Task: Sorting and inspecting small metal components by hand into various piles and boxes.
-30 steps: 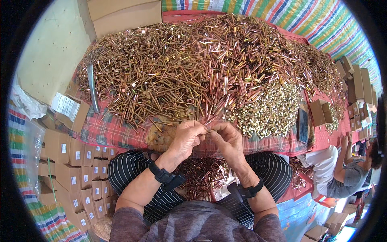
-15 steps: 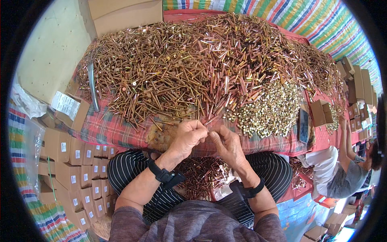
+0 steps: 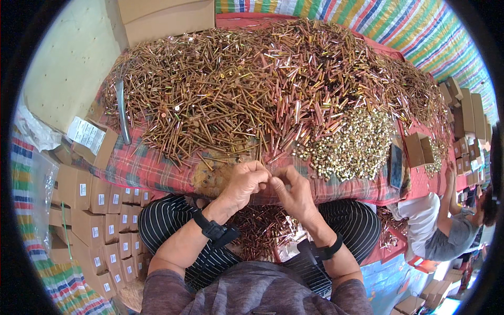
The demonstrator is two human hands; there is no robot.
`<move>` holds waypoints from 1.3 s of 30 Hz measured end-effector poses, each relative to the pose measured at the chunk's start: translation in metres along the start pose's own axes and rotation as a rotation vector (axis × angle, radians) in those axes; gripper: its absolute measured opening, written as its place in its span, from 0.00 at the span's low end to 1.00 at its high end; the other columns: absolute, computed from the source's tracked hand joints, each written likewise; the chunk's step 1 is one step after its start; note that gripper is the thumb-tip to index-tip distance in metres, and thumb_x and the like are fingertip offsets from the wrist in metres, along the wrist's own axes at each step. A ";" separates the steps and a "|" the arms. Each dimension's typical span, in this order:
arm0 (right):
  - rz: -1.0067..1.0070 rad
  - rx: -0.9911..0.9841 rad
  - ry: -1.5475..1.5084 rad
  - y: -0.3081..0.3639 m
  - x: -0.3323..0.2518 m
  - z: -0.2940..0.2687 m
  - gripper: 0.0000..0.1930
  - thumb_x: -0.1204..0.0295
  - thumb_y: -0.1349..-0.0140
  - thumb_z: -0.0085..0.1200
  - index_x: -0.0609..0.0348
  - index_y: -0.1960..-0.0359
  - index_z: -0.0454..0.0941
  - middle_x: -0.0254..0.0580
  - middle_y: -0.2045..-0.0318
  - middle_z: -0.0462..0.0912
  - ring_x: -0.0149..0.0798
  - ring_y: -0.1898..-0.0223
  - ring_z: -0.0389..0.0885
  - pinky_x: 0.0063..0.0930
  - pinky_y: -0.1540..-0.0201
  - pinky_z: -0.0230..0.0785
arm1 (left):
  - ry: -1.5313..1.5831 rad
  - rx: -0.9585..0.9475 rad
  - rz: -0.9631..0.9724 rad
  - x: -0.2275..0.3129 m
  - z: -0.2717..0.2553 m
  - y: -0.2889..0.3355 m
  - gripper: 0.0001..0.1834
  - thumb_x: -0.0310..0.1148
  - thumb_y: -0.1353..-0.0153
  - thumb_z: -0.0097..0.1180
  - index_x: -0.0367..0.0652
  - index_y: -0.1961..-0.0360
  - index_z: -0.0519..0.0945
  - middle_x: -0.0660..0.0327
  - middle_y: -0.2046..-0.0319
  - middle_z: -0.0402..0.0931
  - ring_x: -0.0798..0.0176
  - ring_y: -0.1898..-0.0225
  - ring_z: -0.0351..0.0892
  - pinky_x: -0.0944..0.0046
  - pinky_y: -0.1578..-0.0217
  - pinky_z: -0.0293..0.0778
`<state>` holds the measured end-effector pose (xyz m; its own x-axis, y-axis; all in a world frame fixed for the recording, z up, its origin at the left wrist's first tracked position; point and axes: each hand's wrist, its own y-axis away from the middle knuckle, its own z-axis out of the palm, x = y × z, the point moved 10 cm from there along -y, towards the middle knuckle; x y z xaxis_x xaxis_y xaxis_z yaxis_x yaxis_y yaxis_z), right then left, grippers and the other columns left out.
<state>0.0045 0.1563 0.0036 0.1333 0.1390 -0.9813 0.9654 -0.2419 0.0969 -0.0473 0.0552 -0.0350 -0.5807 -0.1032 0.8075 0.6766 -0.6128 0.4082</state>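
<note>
Two hands meet fingertip to fingertip at the table's near edge: left hand [image 3: 245,184] and right hand [image 3: 295,191] pinch a small piece, too tiny to identify. Just beyond them spreads the heap of long copper-coloured screws [image 3: 252,89]; right of it, small brass pieces [image 3: 357,147].

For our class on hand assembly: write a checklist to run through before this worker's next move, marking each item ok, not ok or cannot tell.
1. Both hands meet at the table edge: left hand and right hand touch, ok.
2. A piece is pinched between the fingertips: cannot tell, too small.
3. Long screws within reach on the checked cloth: ok.
4. Small brass pieces close to the right hand: ok.
5. Finished pieces in the lap are contained: cannot tell.
</note>
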 end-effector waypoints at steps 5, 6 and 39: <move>0.012 -0.024 0.093 -0.001 0.000 0.000 0.12 0.66 0.36 0.50 0.62 0.72 0.71 0.53 0.81 0.72 0.54 0.79 0.71 0.37 0.76 0.64 | -0.015 -0.025 0.011 -0.001 0.002 0.000 0.02 0.22 0.49 0.52 0.40 0.77 0.75 0.67 0.83 0.72 0.77 0.83 0.66 0.78 0.83 0.59; 0.011 -0.026 0.094 0.000 -0.003 0.000 0.12 0.66 0.36 0.50 0.62 0.72 0.71 0.53 0.81 0.72 0.54 0.79 0.71 0.37 0.76 0.64 | -0.001 -0.010 0.016 -0.004 -0.002 -0.002 0.01 0.23 0.49 0.54 0.39 0.75 0.76 0.66 0.82 0.73 0.76 0.83 0.68 0.78 0.82 0.61; 0.064 0.267 -0.363 -0.024 0.041 -0.037 0.10 0.80 0.38 0.49 0.67 0.56 0.69 0.36 0.68 0.76 0.26 0.68 0.75 0.20 0.64 0.74 | -0.054 -0.047 -0.027 -0.017 0.000 -0.020 0.18 0.27 0.42 0.51 0.30 0.52 0.74 0.66 0.73 0.72 0.77 0.77 0.64 0.78 0.78 0.60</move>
<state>-0.0048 0.2037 -0.0329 0.0575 -0.2189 -0.9741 0.8597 -0.4852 0.1598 -0.0507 0.0695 -0.0571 -0.5722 -0.0444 0.8189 0.6381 -0.6514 0.4105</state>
